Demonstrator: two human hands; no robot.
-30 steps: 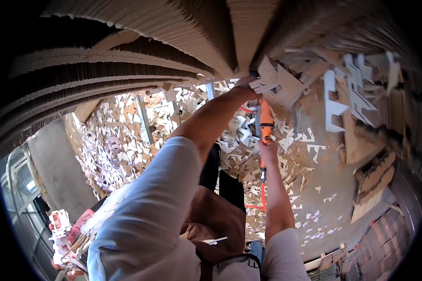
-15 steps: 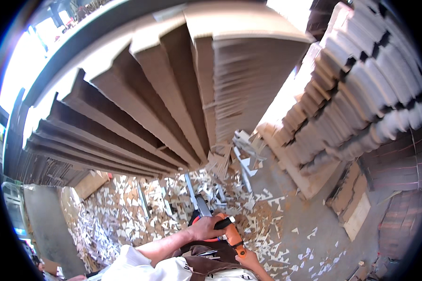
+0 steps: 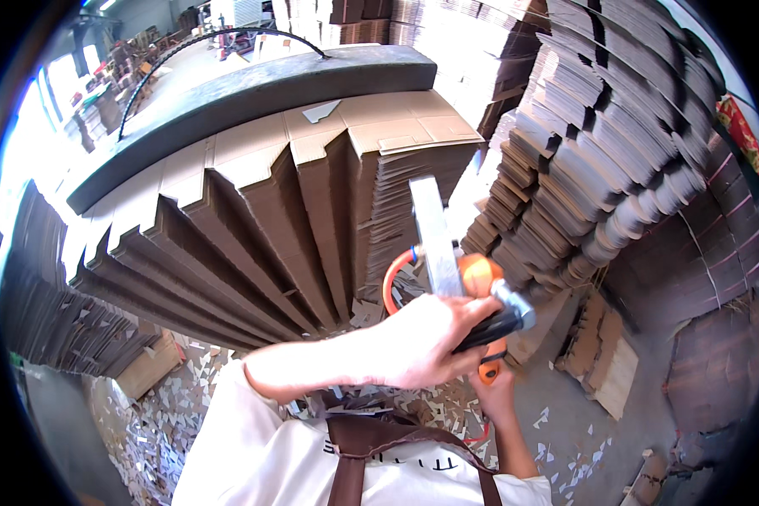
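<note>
A hand-held orange power tool (image 3: 479, 271) with a long flat metal bar (image 3: 434, 240) and an orange hose (image 3: 390, 282) is raised in front of me. My left hand (image 3: 426, 339) is wrapped round its black side handle. Below, my right hand (image 3: 496, 393) grips the orange rear handle. Upward and away from me points the bar, in front of the right end of a tall stack of die-cut cardboard sheets (image 3: 249, 207). The stack's near side is notched with deep vertical grooves. Whether the bar touches the cardboard, I cannot tell.
A heavy grey beam (image 3: 253, 105) with a black cable handle lies on top of the stack. More cardboard stacks (image 3: 599, 126) rise at the right, others (image 3: 38, 278) at the left. Cardboard scraps (image 3: 156, 430) litter the floor. Flattened cardboard on a wooden board (image 3: 603, 358) lies at the right.
Both hands have lifted the tool from low over the scraps, up and to the right, to the stack's right end. My view has tilted up, bringing the whole beam into sight.
</note>
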